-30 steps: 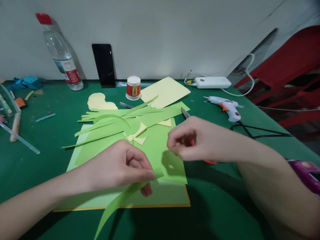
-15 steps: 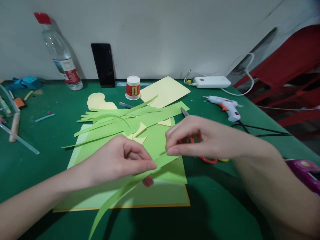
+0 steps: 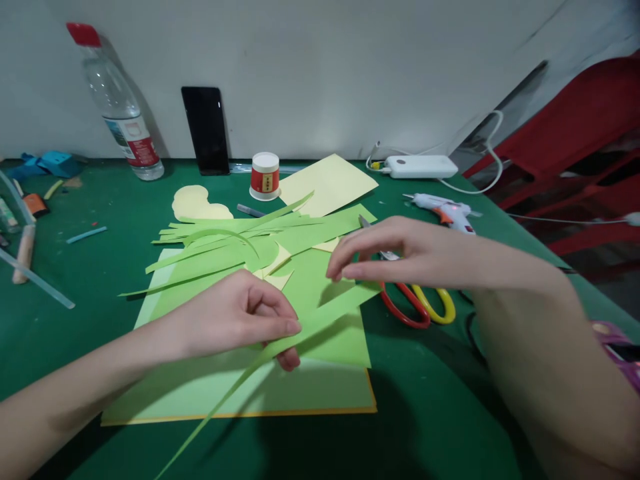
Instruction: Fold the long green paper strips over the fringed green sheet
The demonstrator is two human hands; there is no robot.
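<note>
My left hand (image 3: 235,320) pinches a long green paper strip (image 3: 320,320) between thumb and fingers. The strip's wide end reaches up to the right, and its narrow tail hangs toward the bottom edge. Just above the wide end hovers my right hand (image 3: 380,250), fingers loosely curved and apart from the thumb, with nothing visible in them. Scissors (image 3: 407,303) with red and yellow handles lie partly hidden under that hand. Below both hands are green paper sheets (image 3: 345,347), on which several cut green strips (image 3: 210,257) and cream scraps (image 3: 277,260) lie.
Along the wall stand a water bottle (image 3: 123,113), a phone (image 3: 205,130) and a red-and-white paper cup (image 3: 265,177). A cream sheet (image 3: 333,183) lies beside the cup. At right are a glue gun (image 3: 440,205), a white power strip (image 3: 423,167) and a red chair (image 3: 565,147).
My right hand has let go of the strip and risen slightly. The strip's wide end now shows fully, its tail has swung left, and the scissor handles are more visible.
</note>
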